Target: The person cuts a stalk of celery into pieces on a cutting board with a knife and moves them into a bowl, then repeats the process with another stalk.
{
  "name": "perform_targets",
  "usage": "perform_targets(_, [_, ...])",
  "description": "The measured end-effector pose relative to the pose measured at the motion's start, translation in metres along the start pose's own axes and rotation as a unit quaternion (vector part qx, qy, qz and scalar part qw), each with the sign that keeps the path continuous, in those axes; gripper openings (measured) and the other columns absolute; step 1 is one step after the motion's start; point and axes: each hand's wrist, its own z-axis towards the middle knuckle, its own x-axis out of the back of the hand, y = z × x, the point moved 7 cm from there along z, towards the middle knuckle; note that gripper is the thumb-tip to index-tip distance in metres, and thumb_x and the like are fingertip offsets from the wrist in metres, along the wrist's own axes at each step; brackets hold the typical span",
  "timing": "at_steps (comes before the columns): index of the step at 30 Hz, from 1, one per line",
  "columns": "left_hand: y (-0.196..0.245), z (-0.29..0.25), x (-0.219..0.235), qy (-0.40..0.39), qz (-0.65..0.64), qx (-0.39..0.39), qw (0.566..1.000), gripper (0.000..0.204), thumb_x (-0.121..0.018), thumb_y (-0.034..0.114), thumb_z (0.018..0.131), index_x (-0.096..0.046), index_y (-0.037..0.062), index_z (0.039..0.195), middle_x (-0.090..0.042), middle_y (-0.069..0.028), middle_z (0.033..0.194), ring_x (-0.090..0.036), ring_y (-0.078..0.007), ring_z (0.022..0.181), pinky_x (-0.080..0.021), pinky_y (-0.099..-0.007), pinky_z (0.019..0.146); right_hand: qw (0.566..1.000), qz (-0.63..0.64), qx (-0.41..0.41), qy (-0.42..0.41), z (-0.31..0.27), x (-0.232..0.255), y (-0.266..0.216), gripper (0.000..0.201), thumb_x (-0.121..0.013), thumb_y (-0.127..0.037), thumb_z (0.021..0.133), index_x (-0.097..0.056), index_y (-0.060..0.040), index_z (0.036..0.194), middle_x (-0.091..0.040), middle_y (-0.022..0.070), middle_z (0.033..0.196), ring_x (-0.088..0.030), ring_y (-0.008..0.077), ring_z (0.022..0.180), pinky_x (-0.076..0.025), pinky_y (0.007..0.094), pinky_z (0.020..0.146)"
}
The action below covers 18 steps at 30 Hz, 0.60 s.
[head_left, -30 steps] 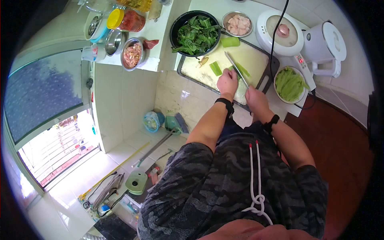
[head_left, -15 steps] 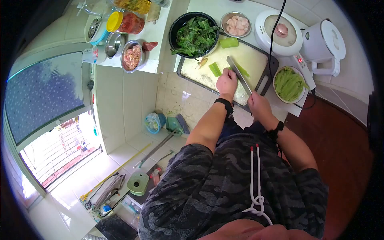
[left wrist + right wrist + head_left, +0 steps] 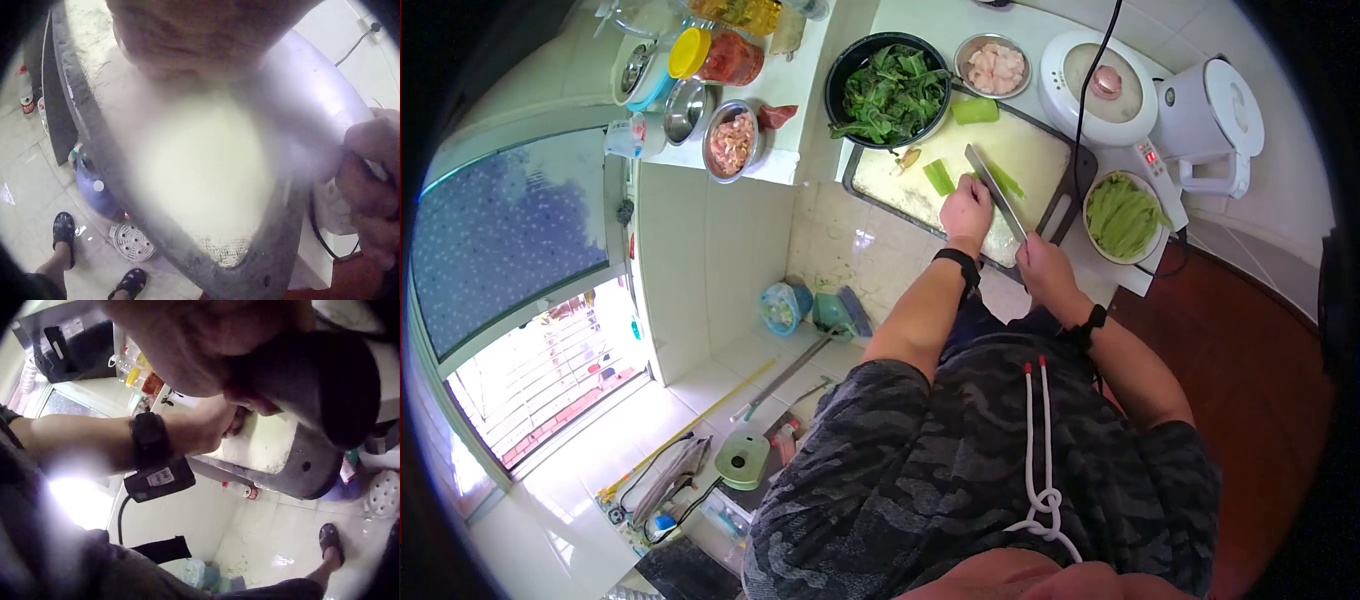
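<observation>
On the white cutting board (image 3: 900,190) the left hand (image 3: 966,210) holds down a piece of green vegetable stem with curled fingers, mostly hidden beneath them. The right hand (image 3: 1045,265) grips the handle of a kitchen knife (image 3: 997,195), its blade slanting right beside the left fingertips. Thin green strips (image 3: 1008,180) lie along the blade's far side. Left of the left hand are short green stem pieces (image 3: 939,177), and a thicker green chunk (image 3: 975,110) lies at the board's far edge. In the right wrist view, the knife's dark handle (image 3: 350,387) shows large under the right hand.
A black pot of dark leaves (image 3: 892,90) and a metal bowl of pale meat (image 3: 994,66) stand behind the board. To the right are a bowl of green slices (image 3: 1124,215), a white cooker (image 3: 1090,85) and a kettle (image 3: 1215,120). A black cord (image 3: 1084,110) hangs across the board's right end.
The knife's tip has swung slightly down and its blade has shifted a little beside the left fingers. The left hand has stayed nearly in place on the board.
</observation>
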Motion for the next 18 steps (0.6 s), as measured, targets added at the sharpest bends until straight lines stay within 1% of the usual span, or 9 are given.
perform_targets(3, [0.001,0.0,0.001,0.001,-0.005,-0.009,1.0,0.025,-0.05,0.031,0.092,-0.056,0.0083,0.083,-0.064,-0.0201,0.071,-0.062,-0.0426,0.071,-0.048,-0.0511,0.064,1.0,-0.01,0.023,0.011,0.013,-0.006,-0.006,0.023,-0.048,-0.021,0.092,-0.054,0.0006,0.088,-0.062,0.0263,0.074,-0.061,0.0458,0.072,-0.046,0.0572,0.068])
perform_targets(6, [0.002,0.001,0.002,0.004,0.003,-0.005,1.0,0.026,-0.049,0.031,0.092,-0.056,0.0079,0.083,-0.064,-0.0204,0.072,-0.062,-0.043,0.071,-0.049,-0.0513,0.064,1.0,-0.005,0.015,0.017,0.024,-0.005,-0.012,0.023,-0.048,-0.021,0.092,-0.054,0.0008,0.087,-0.062,0.0262,0.074,-0.061,0.0461,0.072,-0.046,0.0574,0.068])
perform_targets(10, [0.004,-0.001,0.005,0.0,0.011,0.004,1.0,0.026,-0.048,0.03,0.093,-0.057,0.0074,0.084,-0.064,-0.0212,0.073,-0.063,-0.0433,0.072,-0.049,-0.0518,0.065,1.0,-0.002,0.015,0.018,0.009,0.0,-0.007,0.023,-0.048,-0.021,0.092,-0.054,0.0009,0.087,-0.062,0.0261,0.073,-0.061,0.0464,0.072,-0.046,0.0577,0.067])
perform_targets(13, [0.003,-0.001,0.004,-0.009,0.014,-0.002,1.0,0.026,-0.047,0.03,0.093,-0.056,0.0075,0.085,-0.064,-0.0218,0.074,-0.063,-0.0436,0.073,-0.049,-0.0525,0.066,1.0,0.005,0.008,-0.001,0.003,-0.005,0.001,0.024,-0.048,-0.021,0.092,-0.055,0.0008,0.088,-0.062,0.0262,0.075,-0.061,0.0463,0.073,-0.046,0.0575,0.068])
perform_targets(15, [0.004,0.001,0.003,-0.015,0.023,-0.008,1.0,0.025,-0.047,0.03,0.093,-0.056,0.0076,0.085,-0.064,-0.0222,0.074,-0.063,-0.0439,0.073,-0.049,-0.053,0.067,1.0,0.002,0.026,0.004,0.008,-0.005,-0.003,0.024,-0.048,-0.022,0.092,-0.055,0.0008,0.088,-0.062,0.0263,0.076,-0.061,0.0462,0.074,-0.046,0.0573,0.069])
perform_targets(18, [0.004,0.0,0.003,-0.012,0.014,0.001,1.0,0.025,-0.047,0.03,0.093,-0.056,0.0076,0.086,-0.064,-0.0225,0.073,-0.062,-0.0441,0.073,-0.048,-0.0535,0.067,1.0,-0.011,0.001,0.001,0.025,-0.007,-0.011,0.025,-0.049,-0.022,0.092,-0.055,0.001,0.088,-0.063,0.0263,0.077,-0.061,0.0462,0.075,-0.046,0.0571,0.069])
